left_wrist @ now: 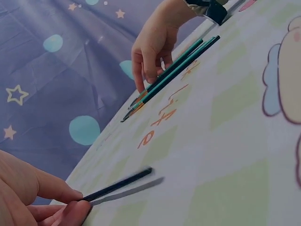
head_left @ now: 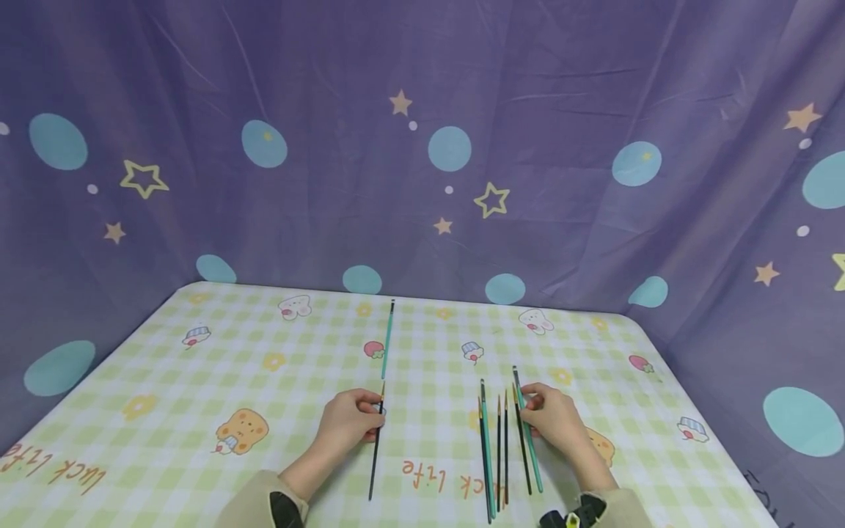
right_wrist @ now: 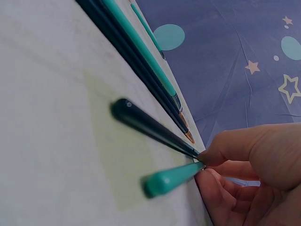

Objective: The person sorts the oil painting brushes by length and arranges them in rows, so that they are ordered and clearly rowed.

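Observation:
My left hand [head_left: 353, 414] pinches a thin black-handled paintbrush [head_left: 376, 460] between thumb and fingers, its bristle end pointing away from me. In the left wrist view the handle [left_wrist: 120, 184] slants close over the cloth beside its shadow. On the other side, my right hand [head_left: 554, 419] pinches a teal paintbrush [head_left: 533, 462] near its ferrule; the right wrist view shows its rounded handle end [right_wrist: 164, 181] toward the camera. A dark paintbrush [right_wrist: 155, 128] lies right beside it, reaching the fingertips. Left of these are several more black and teal paintbrushes [head_left: 506, 455], roughly parallel.
Another teal paintbrush [head_left: 387, 341] lies farther back, beyond my left hand. A green-and-white checked tablecloth [head_left: 317, 337] with cartoon prints covers the table. Behind the table's far edge hangs a purple curtain [head_left: 370, 213] with stars and blue spots.

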`<action>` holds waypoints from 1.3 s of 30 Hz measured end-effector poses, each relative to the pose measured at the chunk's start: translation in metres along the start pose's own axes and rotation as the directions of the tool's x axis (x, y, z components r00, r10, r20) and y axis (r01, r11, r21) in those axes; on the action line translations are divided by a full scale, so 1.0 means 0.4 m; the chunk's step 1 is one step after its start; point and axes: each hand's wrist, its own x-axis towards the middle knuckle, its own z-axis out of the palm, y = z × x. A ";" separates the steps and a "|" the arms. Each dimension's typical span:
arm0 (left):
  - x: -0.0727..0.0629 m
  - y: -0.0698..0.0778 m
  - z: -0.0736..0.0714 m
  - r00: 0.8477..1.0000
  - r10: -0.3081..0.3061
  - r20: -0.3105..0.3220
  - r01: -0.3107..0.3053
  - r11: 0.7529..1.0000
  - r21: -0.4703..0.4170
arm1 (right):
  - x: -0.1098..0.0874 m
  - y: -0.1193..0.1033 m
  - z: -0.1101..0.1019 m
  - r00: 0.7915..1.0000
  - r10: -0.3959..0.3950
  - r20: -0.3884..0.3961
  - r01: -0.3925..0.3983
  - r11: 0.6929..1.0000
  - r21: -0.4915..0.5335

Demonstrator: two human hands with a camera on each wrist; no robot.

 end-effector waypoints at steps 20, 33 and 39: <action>0.006 -0.010 -0.003 1.000 -0.005 -0.003 0.005 1.000 0.010 | 0.003 -0.004 0.000 1.000 0.004 -0.007 -0.004 1.000 -0.007; 0.006 0.023 0.013 0.998 0.068 -0.013 -0.068 0.997 0.040 | 0.008 0.005 0.003 1.000 0.007 -0.013 -0.007 1.000 -0.003; -0.003 0.050 0.051 0.992 0.120 0.044 -0.121 0.992 0.024 | 0.007 0.002 0.001 1.000 0.011 -0.009 -0.011 1.000 -0.003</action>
